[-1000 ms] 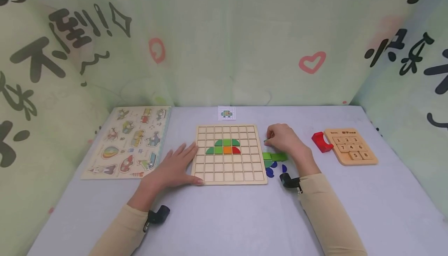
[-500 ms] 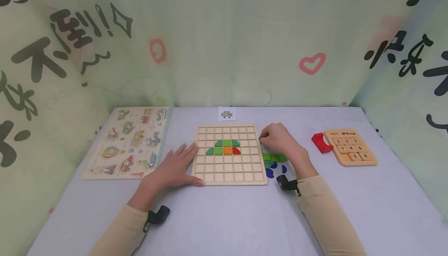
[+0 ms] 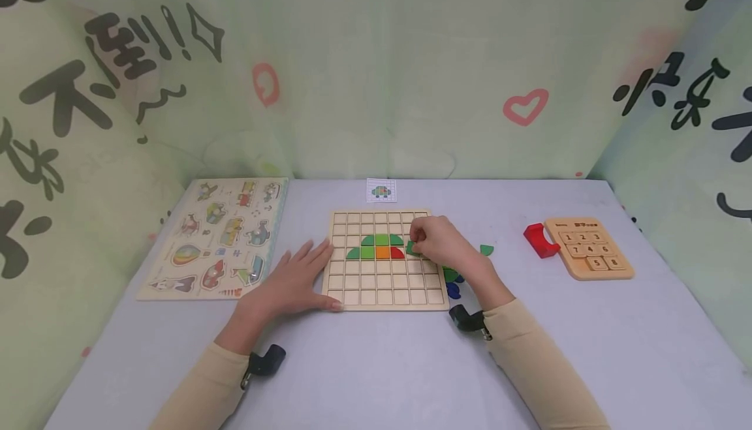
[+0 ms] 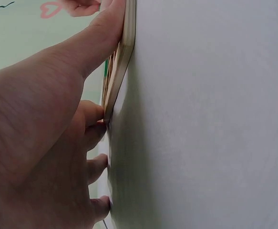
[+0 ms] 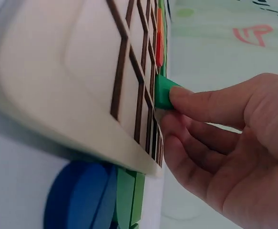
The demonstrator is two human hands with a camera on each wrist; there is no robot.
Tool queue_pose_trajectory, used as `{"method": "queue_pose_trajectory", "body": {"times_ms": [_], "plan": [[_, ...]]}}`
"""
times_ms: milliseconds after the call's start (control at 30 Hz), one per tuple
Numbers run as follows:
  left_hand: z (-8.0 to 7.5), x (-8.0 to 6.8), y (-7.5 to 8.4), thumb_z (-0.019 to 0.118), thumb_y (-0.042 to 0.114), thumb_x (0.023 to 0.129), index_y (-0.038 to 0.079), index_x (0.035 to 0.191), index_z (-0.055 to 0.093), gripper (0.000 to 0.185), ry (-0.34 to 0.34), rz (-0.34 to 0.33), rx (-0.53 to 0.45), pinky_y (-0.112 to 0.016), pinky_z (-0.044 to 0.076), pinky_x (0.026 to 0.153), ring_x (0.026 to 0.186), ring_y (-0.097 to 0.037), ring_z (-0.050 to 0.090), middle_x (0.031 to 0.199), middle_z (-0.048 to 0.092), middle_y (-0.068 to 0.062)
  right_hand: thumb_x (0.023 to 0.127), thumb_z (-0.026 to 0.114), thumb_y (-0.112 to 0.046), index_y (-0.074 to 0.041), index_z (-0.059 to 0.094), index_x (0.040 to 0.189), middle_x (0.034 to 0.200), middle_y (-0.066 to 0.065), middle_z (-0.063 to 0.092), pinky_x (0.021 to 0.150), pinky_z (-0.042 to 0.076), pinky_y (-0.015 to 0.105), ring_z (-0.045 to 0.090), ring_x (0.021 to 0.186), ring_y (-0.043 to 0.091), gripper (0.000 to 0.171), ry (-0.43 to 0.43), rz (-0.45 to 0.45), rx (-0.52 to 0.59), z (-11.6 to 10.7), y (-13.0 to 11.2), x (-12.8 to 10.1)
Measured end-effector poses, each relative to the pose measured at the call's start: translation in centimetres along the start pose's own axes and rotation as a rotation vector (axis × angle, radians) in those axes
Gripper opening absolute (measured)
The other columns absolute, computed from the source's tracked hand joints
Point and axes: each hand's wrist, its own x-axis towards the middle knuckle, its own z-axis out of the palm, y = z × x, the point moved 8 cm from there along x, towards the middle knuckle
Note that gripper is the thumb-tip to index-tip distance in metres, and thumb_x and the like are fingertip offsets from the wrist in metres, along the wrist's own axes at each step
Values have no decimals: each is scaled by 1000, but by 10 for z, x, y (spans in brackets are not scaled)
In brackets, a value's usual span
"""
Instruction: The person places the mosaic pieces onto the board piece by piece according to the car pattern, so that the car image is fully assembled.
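Note:
A wooden grid board (image 3: 352, 290) lies mid-table, with green pieces, an orange square (image 3: 382, 252) and a red piece (image 3: 397, 254) set in its cells. My left hand (image 3: 294, 283) rests spread at the board's left side, its thumb on the near-left corner. Over the right part of the grid, my right hand (image 3: 442, 244) pinches a dark green piece (image 5: 163, 93) between thumb and fingers. That piece is just right of the red one, close over the cells. Part of its shape is hidden by the fingertips.
Loose blue pieces (image 3: 453, 291) and green pieces (image 3: 450, 275) lie by the board's right edge, partly under my right forearm. A green piece (image 3: 486, 249) lies farther right. Behind the board is a picture card (image 3: 381, 190). A puzzle board (image 3: 220, 241), red block (image 3: 540, 239) and number board (image 3: 589, 247) flank it.
My right hand has moved left from beside the board to over the grid, carrying the green piece. A loose green piece at the right is now uncovered. The left hand stays put.

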Motion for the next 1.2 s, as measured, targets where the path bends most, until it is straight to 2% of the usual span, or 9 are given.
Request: {"method": "queue_pose_trajectory", "body": {"times_ms": [200, 400, 500, 700, 800, 1033, 1200], "plan": [[0, -1, 1, 71, 75, 70, 14, 160, 19, 121, 0, 2, -1, -65, 11, 123, 156, -35, 8, 169, 15, -2, 89, 68, -2, -9, 73, 82, 81, 4, 70, 61, 47, 26, 55, 68, 17, 11, 15, -34, -117, 5, -10, -4], [0, 0, 1, 71, 75, 70, 14, 160, 18, 121, -3, 3, -3, -65, 11, 123, 156, -35, 8, 169, 15, -2, 90, 67, -4, -7, 77, 92, 92, 7, 75, 66, 52, 26, 59, 73, 17, 11, -34, -22, -103, -3, -8, -8], [1, 0, 0, 71, 75, 70, 14, 160, 18, 121, -5, -2, -2, -64, 10, 123, 156, -35, 8, 169, 14, -2, 90, 65, -3, -6, 76, 93, 92, 7, 74, 68, 52, 28, 59, 77, 18, 11, -60, -9, -111, -10, -2, -11], [1, 0, 0, 71, 75, 70, 14, 160, 18, 121, -9, -7, 1, -65, 10, 123, 156, -35, 7, 169, 14, -2, 85, 64, 0, -6, 70, 87, 81, 6, 63, 63, 45, 27, 54, 76, 20, 9, -135, 67, -183, -21, 18, -20], [0, -1, 0, 71, 75, 70, 14, 160, 18, 121, -6, -7, -1, -65, 10, 123, 156, -36, 7, 169, 14, -3, 82, 67, -1, -6, 68, 89, 81, 7, 62, 63, 46, 27, 54, 76, 20, 8, -163, 120, -181, -25, 32, -23], [-3, -3, 4, 72, 73, 71, 12, 160, 19, 120, -5, 0, -3, -66, 11, 122, 156, -37, 9, 168, 16, -5, 85, 69, -7, -3, 67, 100, 94, 13, 65, 67, 51, 30, 56, 82, 25, 16, -93, 201, -184, -49, 66, -30], [-3, -3, 4, 72, 72, 72, 11, 160, 19, 119, -7, 3, 0, -66, 11, 122, 156, -37, 10, 168, 16, -5, 83, 72, -7, 0, 65, 100, 94, 17, 62, 68, 49, 33, 54, 86, 30, 19, -85, 287, -187, -61, 83, -37]]}}
